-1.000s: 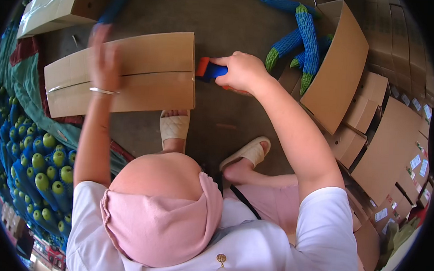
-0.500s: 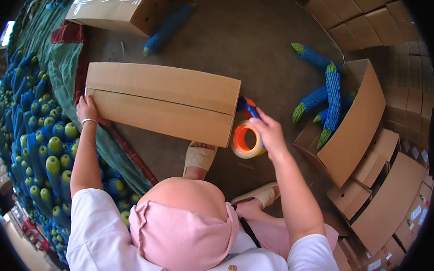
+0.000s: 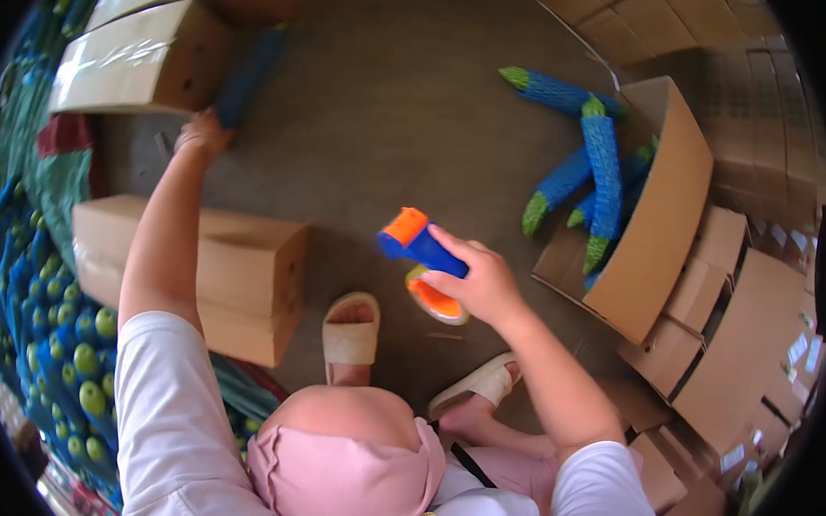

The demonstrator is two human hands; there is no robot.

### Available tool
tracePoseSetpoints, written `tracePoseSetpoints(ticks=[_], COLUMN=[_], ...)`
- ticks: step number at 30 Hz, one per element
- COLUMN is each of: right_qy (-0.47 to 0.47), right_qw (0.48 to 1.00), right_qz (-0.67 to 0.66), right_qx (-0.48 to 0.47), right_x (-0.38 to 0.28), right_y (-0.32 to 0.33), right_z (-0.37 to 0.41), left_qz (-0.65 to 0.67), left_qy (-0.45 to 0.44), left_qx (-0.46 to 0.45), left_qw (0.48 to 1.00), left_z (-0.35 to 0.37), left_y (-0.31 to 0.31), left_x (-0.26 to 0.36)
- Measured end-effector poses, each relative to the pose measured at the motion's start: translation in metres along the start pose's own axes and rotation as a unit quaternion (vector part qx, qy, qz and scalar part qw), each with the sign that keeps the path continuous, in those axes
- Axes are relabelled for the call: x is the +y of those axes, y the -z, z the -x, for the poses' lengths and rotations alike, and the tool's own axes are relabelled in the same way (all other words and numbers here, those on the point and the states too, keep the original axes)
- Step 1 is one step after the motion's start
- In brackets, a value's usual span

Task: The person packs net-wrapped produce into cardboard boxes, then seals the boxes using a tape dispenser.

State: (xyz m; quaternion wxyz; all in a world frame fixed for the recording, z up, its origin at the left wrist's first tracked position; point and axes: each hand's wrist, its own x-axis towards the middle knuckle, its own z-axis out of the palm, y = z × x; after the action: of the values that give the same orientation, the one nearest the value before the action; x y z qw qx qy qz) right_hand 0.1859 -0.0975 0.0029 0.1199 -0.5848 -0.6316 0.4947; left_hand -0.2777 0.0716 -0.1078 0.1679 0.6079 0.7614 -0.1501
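Observation:
Reaching far forward, my left hand (image 3: 204, 136) has its fingers closed around the near end of a long gourd (image 3: 252, 77) in a blue net sleeve, lying on the floor beside a taped carton (image 3: 129, 61). The gourd's near tip is hidden behind the fingers. In my right hand (image 3: 483, 278) is a tape dispenser (image 3: 432, 250) with a blue handle and an orange head; its tape roll (image 3: 437, 301) hangs below the grip. Below my left forearm a long closed carton (image 3: 244, 272) lies on the floor, partly covered by the arm.
Several netted gourds (image 3: 601, 174) lie in and against an open carton (image 3: 663, 215) on the right. Stacked cartons (image 3: 745, 341) stand behind it. A big heap of netted green gourds (image 3: 62, 352) fills the left side, edged by green cloth (image 3: 61, 198). My sandalled foot (image 3: 350, 339) is mid-floor.
My left hand has left the long carton's end and reached forward to the gourd. That carton now sits further left and turned. The tape dispenser has moved left, away from the carton's end.

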Motion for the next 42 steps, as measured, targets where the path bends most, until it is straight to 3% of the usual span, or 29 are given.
tracePoseSetpoints(ticks=[5,10,14,19,22,26,28,30,32,34,36,37,38,40,42], right_qy=[-0.047,-0.111,-0.138,-0.108,-0.073,0.003,0.008,0.002,-0.013,-0.037,-0.041,-0.047,-0.061,-0.057,-0.055], right_qw=[0.996,0.981,0.959,0.910,0.874,0.817,0.802,0.758,0.752,0.766,0.755,0.748,0.769,0.760,0.771], right_qz=[0.031,-0.109,-0.166,-0.212,-0.262,-0.311,-0.357,-0.358,-0.345,-0.360,-0.367,-0.369,-0.370,-0.373,-0.385], right_qx=[0.063,0.111,0.181,0.339,0.403,0.486,0.479,0.546,0.561,0.532,0.542,0.549,0.518,0.529,0.504], right_x=[0.026,0.024,0.028,0.077,0.110,0.134,0.161,0.173,0.189,0.207,0.216,0.218,0.223,0.225,0.231], right_y=[0.103,0.189,0.241,0.250,0.238,0.210,0.197,0.185,0.184,0.187,0.191,0.190,0.189,0.181,0.181], right_z=[0.044,0.104,0.148,0.201,0.229,0.238,0.253,0.254,0.262,0.279,0.285,0.289,0.299,0.301,0.311], left_qz=[-0.049,0.177,0.430,0.336,0.198,0.193,0.252,0.299,0.315,0.262,0.125,0.045,-0.030,-0.131,-0.172], left_qy=[0.035,-0.066,-0.120,-0.226,-0.286,-0.353,-0.431,-0.522,-0.590,-0.571,-0.479,-0.423,-0.370,-0.300,-0.287], left_qx=[0.053,0.104,-0.144,-0.306,-0.280,-0.206,-0.167,-0.129,-0.059,0.103,0.237,0.262,0.259,0.194,0.151], left_qw=[0.997,0.977,0.883,0.862,0.895,0.892,0.850,0.788,0.741,0.771,0.836,0.866,0.891,0.925,0.930], left_z=[-0.037,-0.001,0.054,0.120,0.132,0.161,0.177,0.184,0.175,0.138,0.088,0.063,0.043,0.023,0.020], left_y=[-0.031,-0.029,-0.010,0.069,0.073,0.049,0.028,0.012,0.004,0.000,0.000,0.002,0.006,0.011,0.015], left_x=[-0.008,0.010,0.077,0.244,0.332,0.454,0.504,0.540,0.562,0.561,0.553,0.549,0.545,0.545,0.553])
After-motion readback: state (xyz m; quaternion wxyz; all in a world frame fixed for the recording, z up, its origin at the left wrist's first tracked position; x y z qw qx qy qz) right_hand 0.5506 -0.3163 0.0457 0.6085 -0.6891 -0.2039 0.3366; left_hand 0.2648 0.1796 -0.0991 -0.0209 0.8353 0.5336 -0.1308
